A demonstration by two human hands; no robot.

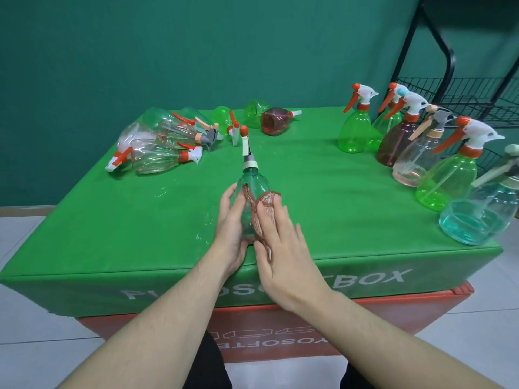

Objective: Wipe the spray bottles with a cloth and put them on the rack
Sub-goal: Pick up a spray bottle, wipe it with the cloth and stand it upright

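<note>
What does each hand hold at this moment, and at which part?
The left hand grips the green spray bottle around its lower body. The right hand presses the brown cloth flat against the bottle's side.

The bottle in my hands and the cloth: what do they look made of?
Held bottle: apparently clear green-tinted plastic, glossy; the hand shows through and highlights glint. Cloth: seemingly soft woven or knit fabric, brownish-pink, matte, with a darker stitched edge; it folds over the bottle.

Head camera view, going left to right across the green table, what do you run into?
Pile of lying bottles → left hand holding green bottle → brown cloth under right hand → row of upright bottles → black wire rack.
</note>
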